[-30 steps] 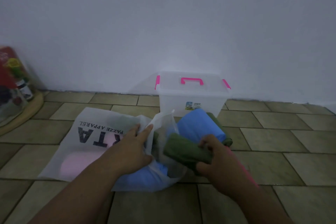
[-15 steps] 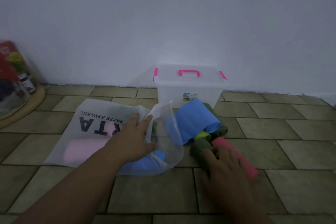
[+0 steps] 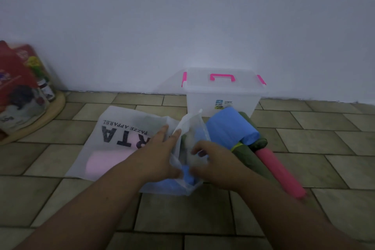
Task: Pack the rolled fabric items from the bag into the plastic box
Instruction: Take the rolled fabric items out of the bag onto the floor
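Note:
A translucent white bag [image 3: 121,128] with black lettering lies on the tiled floor, its mouth facing right. My left hand [image 3: 160,154] lies flat on the bag by its mouth, fingers straight. My right hand [image 3: 211,160] reaches into the open mouth, its fingers curled behind the plastic; what they touch is unclear. A pink roll [image 3: 105,162] and a blue roll [image 3: 186,176] show through the bag. Outside, a big blue roll [image 3: 231,126], a dark green roll [image 3: 251,160] and a pink roll [image 3: 280,174] lie on the floor. The clear plastic box [image 3: 221,99] with pink latches stands shut by the wall.
A round wooden tray [image 3: 40,119] holding a red package and small bottles stands at the far left by the wall. The white wall runs right behind the box. Bare tiles stretch to the right and toward me.
My right hand left the dark green roll on the floor beside the pink one and moved left into the bag's mouth. My left hand stayed flat on the bag.

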